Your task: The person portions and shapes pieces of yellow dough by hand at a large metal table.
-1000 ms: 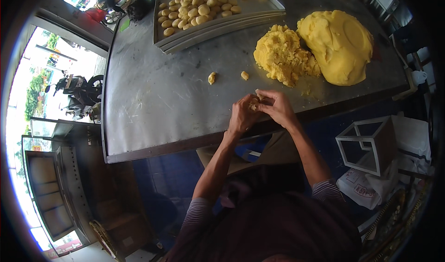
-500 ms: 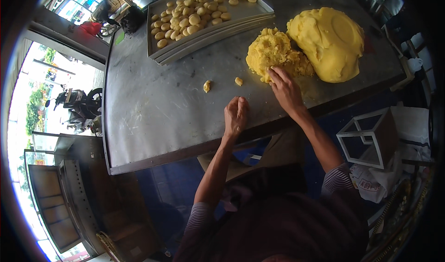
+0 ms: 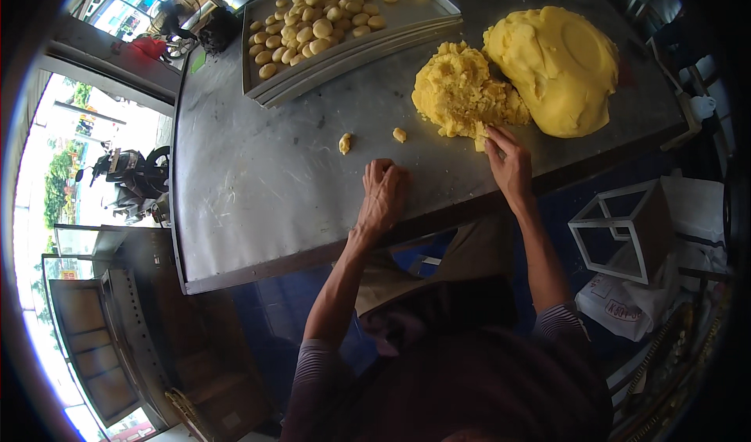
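My right hand (image 3: 510, 164) pinches a small piece of yellow dough (image 3: 479, 138) at the near edge of a crumbly yellow dough mound (image 3: 454, 90). A larger, smoother lump of yellow dough (image 3: 555, 70) sits against the mound's right side. To the left, my left hand (image 3: 383, 194) is closed, back up, over the metal table near its front edge. Whatever its curled fingers may hold is hidden. Just beyond it lie two small dough bits, one on the left (image 3: 345, 144) and one on the right (image 3: 400, 135).
Stacked metal trays (image 3: 356, 53) stand at the back of the metal table (image 3: 242, 184), the top one carrying many round dough balls (image 3: 322, 28). On the right, below table height, are a grey-framed box (image 3: 618, 231) and a white bag (image 3: 614, 305). A motorcycle (image 3: 133, 167) shows outside, left.
My right hand has drawn back from the mound toward me and slightly right, with a dough piece pinched in it. My left hand has shifted a little left and turned its back upward.
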Demonstrator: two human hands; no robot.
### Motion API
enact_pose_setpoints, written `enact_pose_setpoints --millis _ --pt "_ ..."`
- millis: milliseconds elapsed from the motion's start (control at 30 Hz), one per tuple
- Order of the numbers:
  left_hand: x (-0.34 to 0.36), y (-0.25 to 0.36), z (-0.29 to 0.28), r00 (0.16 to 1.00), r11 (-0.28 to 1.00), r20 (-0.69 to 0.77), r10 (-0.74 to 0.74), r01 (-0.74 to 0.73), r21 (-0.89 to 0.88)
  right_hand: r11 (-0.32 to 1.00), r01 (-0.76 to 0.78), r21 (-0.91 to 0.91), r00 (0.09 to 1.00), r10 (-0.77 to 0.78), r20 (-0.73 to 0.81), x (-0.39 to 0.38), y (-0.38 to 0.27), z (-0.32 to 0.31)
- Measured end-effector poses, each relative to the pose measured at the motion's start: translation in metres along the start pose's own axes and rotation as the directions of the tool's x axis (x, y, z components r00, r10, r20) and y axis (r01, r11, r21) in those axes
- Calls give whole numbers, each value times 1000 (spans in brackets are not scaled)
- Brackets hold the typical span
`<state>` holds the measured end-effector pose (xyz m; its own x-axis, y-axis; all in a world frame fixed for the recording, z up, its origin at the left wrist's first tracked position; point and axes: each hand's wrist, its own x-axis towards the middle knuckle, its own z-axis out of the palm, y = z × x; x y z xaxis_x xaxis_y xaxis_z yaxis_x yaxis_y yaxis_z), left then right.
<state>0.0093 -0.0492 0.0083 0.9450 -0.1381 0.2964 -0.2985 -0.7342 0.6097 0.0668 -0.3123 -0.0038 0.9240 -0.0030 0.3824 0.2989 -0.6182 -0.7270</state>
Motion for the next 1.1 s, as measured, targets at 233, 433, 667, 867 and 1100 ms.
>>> enact_pose_setpoints --millis 233,433,667,867,1100 --pt "-13 -2 -1 946 967 -249 -207 160 -196 997 -9 74 999 12 -45 -5 6 3" --pt "49 -1 -35 927 928 27 -373 374 -2 995 18 96 999 -13 -53 -7 17 3" --pt "53 -29 0 931 947 -245 -270 303 107 997 62 47 997 -59 -59 -8 8 3" --pt "-12 3 -35 982 980 173 -82 48 192 997 -27 77 999 31 -44 -8 12 1" --pt "67 36 -58 860 977 -509 21 -126 -173 989 84 122 996 -80 -41 -9 10 -1"
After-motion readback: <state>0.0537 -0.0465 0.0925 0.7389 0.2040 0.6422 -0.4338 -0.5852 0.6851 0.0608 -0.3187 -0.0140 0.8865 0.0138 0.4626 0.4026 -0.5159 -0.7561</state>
